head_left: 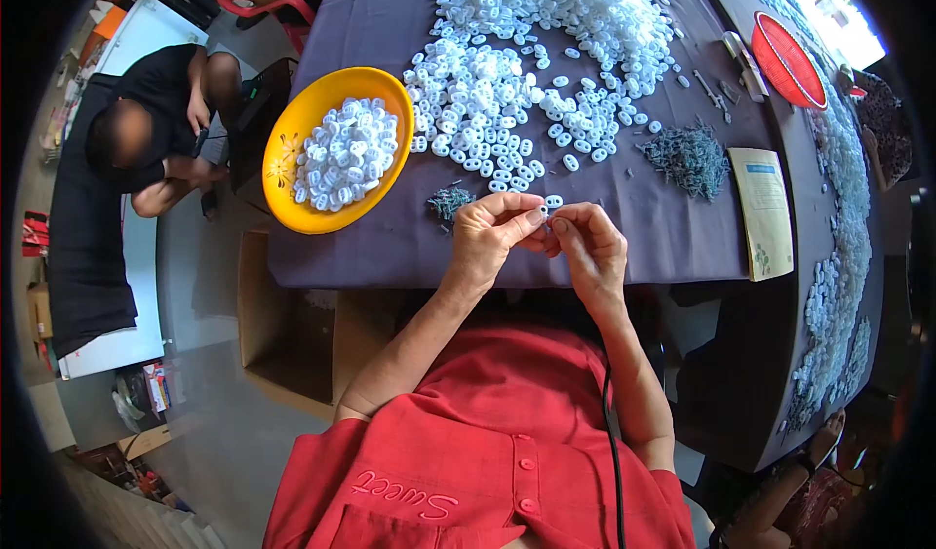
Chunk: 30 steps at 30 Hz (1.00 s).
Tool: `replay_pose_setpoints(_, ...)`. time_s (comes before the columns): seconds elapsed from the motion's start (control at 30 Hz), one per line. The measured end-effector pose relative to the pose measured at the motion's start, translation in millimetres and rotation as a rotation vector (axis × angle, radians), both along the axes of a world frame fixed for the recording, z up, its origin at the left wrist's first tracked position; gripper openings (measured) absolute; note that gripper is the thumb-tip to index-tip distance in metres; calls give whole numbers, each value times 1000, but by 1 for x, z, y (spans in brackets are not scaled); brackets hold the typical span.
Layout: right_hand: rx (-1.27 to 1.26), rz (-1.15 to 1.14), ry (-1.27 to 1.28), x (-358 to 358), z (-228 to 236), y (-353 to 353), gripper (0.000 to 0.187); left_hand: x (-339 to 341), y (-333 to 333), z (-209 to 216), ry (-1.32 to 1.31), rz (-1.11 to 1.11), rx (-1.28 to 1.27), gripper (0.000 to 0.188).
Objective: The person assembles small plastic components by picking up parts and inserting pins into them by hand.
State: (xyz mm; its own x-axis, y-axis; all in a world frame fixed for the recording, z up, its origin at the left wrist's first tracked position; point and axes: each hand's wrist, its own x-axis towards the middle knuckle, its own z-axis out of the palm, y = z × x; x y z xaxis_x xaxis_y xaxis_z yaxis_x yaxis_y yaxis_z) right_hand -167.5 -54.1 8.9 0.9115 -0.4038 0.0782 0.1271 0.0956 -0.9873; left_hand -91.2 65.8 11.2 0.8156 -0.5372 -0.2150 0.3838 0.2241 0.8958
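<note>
Above the table's near edge, my left hand and my right hand meet with fingertips pinched together. A small white oval piece with two holes shows at the fingertips; part of what is there is hidden by the fingers. My left thumb and forefinger are closed on a white piece. My right fingers are closed too, but what they hold is too small to tell. Just left of my left hand lies a small heap of thin grey screw-like pieces. Loose white oval pieces lie just beyond my hands.
A yellow bowl of white pieces stands at the left. Large heaps of white pieces cover the far table. At right are more grey screw-like pieces, a booklet and a red basket. A person sits at left.
</note>
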Motion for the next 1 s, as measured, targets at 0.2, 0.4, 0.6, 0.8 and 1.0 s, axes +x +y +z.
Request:
replay_pose_setpoints(0.2,-21,13,10,-1,-3,2,5,-2,2,0,-47,6,17,12)
replay_pose_setpoints(0.4,-79,0,16,0,-4,1,4,-2,-1,1,-76,7,54,12)
replay_pose_setpoints(0.6,-285,-76,-6,1,0,3,7,-7,-4,3,-128,3,54,11)
replay_pose_setpoints(0.8,-373,-73,56,0,-16,-5,6,-9,-9,-2,-187,-11,121,10)
replay_pose_setpoints(1.0,-254,40,213,1,-6,-10,6,-9,-5,-22,-41,-26,50,10)
